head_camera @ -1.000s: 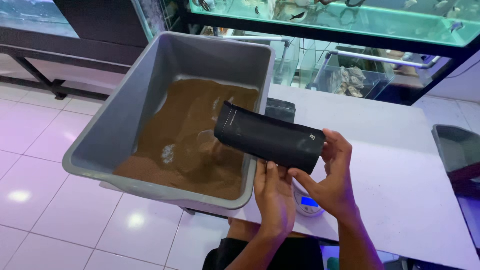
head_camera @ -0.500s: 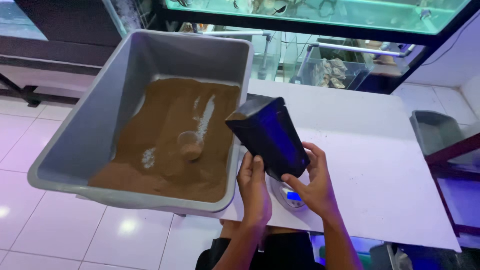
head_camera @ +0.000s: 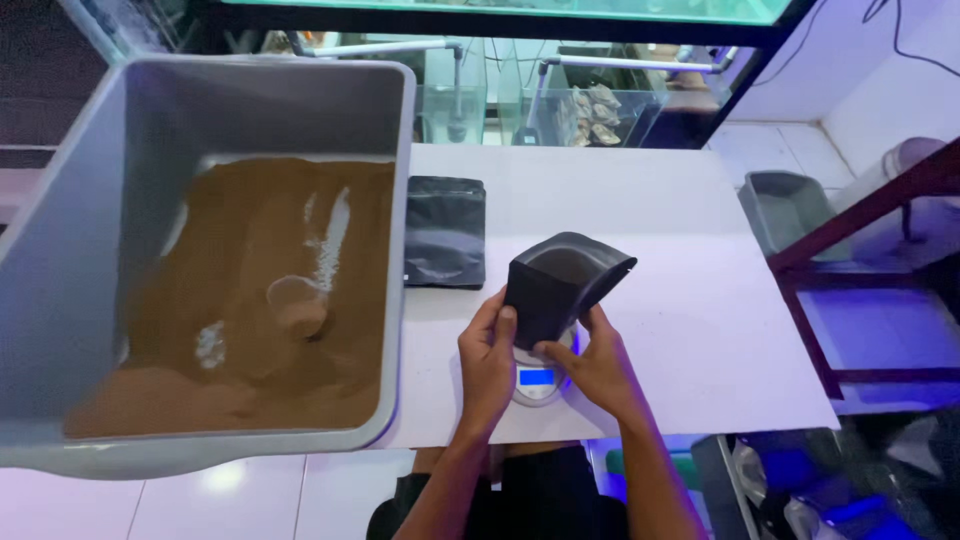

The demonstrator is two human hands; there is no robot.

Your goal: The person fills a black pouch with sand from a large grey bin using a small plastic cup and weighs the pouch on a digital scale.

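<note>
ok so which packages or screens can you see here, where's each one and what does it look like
Black pouch: stand-up bag, mouth open, held by left hand and right hand over the scale.
Flat pouches: black, rectangular, lying on the white table beside the grey tub.
Scale screen: small rectangle, glowing blue, on the round scale's front.
</note>
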